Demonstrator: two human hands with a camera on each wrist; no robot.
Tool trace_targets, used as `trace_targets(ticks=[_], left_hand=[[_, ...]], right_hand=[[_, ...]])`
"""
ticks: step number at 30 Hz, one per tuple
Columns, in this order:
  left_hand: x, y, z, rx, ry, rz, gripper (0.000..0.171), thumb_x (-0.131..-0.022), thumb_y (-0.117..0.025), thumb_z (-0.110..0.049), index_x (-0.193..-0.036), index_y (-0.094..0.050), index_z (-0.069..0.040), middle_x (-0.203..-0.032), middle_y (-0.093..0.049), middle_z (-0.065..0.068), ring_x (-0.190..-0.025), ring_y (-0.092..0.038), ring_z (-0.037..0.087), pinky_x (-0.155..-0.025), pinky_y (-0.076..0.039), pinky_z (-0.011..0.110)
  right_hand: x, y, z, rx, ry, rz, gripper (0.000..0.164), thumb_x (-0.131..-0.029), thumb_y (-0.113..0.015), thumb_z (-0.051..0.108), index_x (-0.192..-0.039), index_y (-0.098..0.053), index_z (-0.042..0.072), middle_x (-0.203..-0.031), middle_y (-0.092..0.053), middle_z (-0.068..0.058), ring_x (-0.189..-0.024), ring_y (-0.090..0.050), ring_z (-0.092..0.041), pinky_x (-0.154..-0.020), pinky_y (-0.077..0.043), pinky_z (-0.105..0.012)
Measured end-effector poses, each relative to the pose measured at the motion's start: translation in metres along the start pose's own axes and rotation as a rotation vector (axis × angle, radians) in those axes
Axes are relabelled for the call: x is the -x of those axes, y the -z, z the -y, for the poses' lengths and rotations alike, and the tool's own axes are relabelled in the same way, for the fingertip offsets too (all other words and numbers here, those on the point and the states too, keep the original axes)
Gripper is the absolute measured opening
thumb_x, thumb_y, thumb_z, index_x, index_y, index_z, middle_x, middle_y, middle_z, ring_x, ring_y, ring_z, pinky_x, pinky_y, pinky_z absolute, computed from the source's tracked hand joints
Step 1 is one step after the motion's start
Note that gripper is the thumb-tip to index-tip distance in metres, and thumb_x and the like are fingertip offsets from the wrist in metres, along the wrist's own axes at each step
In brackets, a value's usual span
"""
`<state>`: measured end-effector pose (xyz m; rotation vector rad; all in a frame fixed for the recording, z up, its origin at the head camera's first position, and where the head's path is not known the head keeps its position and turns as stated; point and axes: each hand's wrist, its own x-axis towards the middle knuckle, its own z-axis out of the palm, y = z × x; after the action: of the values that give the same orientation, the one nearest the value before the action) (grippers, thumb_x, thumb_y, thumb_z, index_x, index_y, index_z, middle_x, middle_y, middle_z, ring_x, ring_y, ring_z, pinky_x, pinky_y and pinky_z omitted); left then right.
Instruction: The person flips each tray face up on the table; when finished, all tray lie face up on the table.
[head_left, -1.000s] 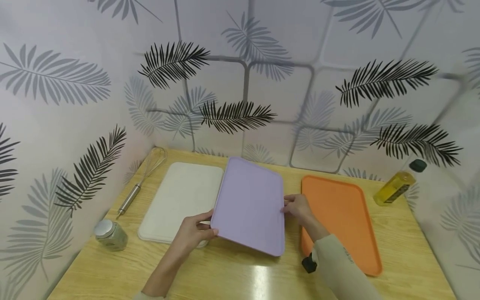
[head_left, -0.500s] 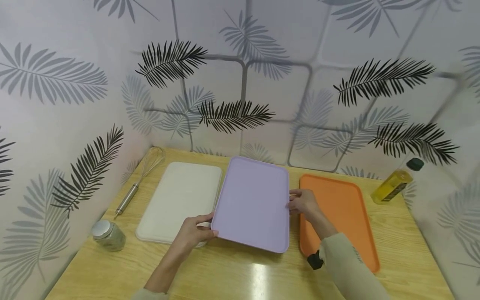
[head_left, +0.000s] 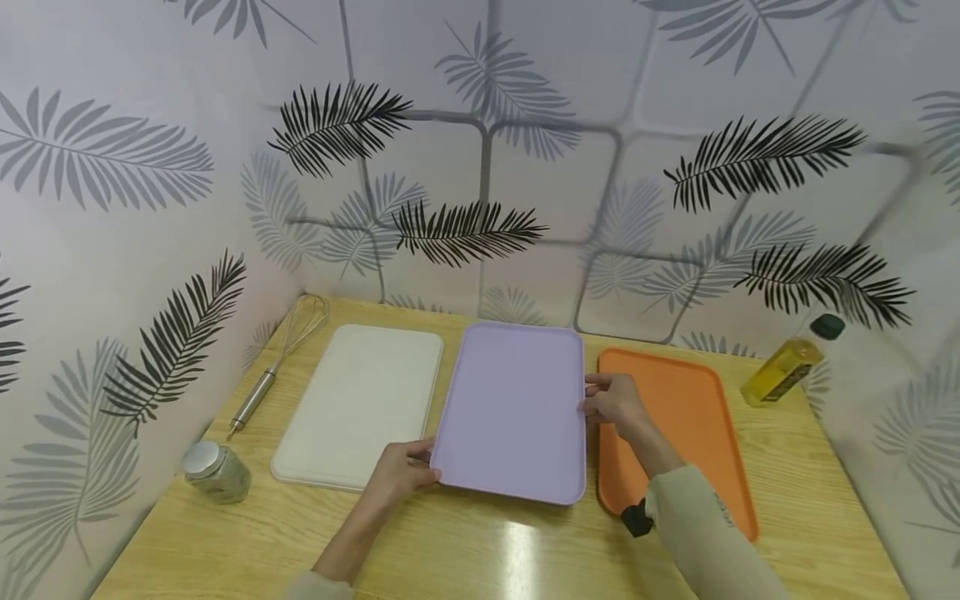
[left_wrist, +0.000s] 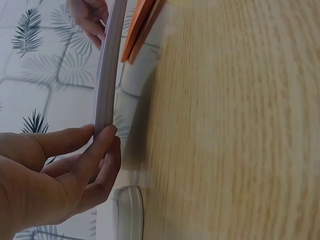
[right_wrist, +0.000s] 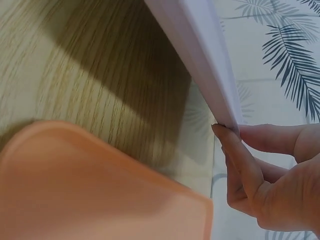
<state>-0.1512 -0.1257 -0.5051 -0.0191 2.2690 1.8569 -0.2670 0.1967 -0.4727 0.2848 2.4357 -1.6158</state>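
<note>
Pinching the lilac tray (head_left: 517, 408) by its edges, my left hand (head_left: 400, 473) and right hand (head_left: 615, 404) hold it above the table (head_left: 442, 554); either pinch slipping could tip it.

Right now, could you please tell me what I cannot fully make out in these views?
- White board, head view: near right corner hidden by the left hand.
- Orange tray, head view: partly covered by the right forearm and sleeve.
- Purple tray, left wrist view: cut off by the picture's upper edge.
- Bottle label, head view: print too small to read.
</note>
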Motion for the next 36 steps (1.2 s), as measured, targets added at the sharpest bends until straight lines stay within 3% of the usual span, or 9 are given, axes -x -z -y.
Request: trace_targets(ticks=[8, 18, 22, 25, 29, 36], left_hand=[[-0.002, -0.011, 0.003, -0.082, -0.060, -0.003, 0.051, -0.078, -0.062, 0.017, -0.125, -0.044, 0.024, -0.109, -0.058, 0.035, -0.077, -0.068, 0.026, -0.070, -0.058, 0.034], [-0.009, -0.021, 0.006, -0.166, -0.057, -0.028, 0.051, -0.075, -0.063, 0.020, -0.123, -0.046, 0.024, -0.095, -0.064, 0.026, -0.075, -0.065, 0.023, -0.064, -0.058, 0.030], [-0.012, -0.023, 0.006, -0.250, -0.075, -0.056, 0.050, -0.074, -0.064, 0.020, -0.121, -0.049, 0.024, -0.092, -0.065, 0.026, -0.073, -0.065, 0.024, -0.061, -0.057, 0.028], [-0.014, -0.025, 0.006, -0.318, -0.089, -0.072, 0.049, -0.073, -0.065, 0.020, -0.119, -0.051, 0.024, -0.093, -0.066, 0.027, -0.080, -0.066, 0.029, -0.064, -0.057, 0.029], [-0.015, -0.027, 0.006, -0.379, -0.114, -0.077, 0.047, -0.072, -0.064, 0.021, -0.117, -0.052, 0.025, -0.096, -0.066, 0.031, -0.086, -0.066, 0.032, -0.070, -0.057, 0.033], [-0.017, -0.028, 0.007, -0.473, -0.195, -0.110, 0.045, -0.067, -0.062, 0.022, -0.112, -0.058, 0.023, -0.086, -0.066, 0.026, -0.076, -0.061, 0.027, -0.066, -0.054, 0.034]], right_hand=[[-0.006, 0.000, -0.008, 0.007, -0.015, -0.005, 0.050, -0.077, -0.063, -0.015, -0.126, -0.053, -0.013, -0.094, -0.058, -0.016, -0.067, -0.059, -0.014, -0.059, -0.057, -0.030], [-0.012, -0.004, -0.019, 0.037, -0.061, -0.040, 0.049, -0.077, -0.065, -0.015, -0.125, -0.055, -0.012, -0.100, -0.062, -0.021, -0.073, -0.063, -0.020, -0.062, -0.058, -0.033], [-0.016, -0.007, -0.023, 0.049, -0.061, -0.057, 0.048, -0.078, -0.065, -0.014, -0.125, -0.056, -0.011, -0.105, -0.063, -0.023, -0.076, -0.063, -0.020, -0.062, -0.058, -0.033], [-0.019, -0.010, -0.027, 0.060, -0.057, -0.065, 0.049, -0.077, -0.065, -0.015, -0.125, -0.056, -0.012, -0.109, -0.063, -0.025, -0.077, -0.063, -0.020, -0.062, -0.058, -0.032], [-0.022, -0.011, -0.029, 0.099, -0.051, -0.081, 0.050, -0.075, -0.063, -0.016, -0.124, -0.056, -0.012, -0.106, -0.063, -0.026, -0.071, -0.062, -0.019, -0.059, -0.058, -0.031], [-0.021, -0.013, -0.028, 0.180, 0.003, -0.111, 0.048, -0.071, -0.057, -0.015, -0.119, -0.059, -0.014, -0.096, -0.065, -0.024, -0.061, -0.061, -0.018, -0.054, -0.056, -0.030]])
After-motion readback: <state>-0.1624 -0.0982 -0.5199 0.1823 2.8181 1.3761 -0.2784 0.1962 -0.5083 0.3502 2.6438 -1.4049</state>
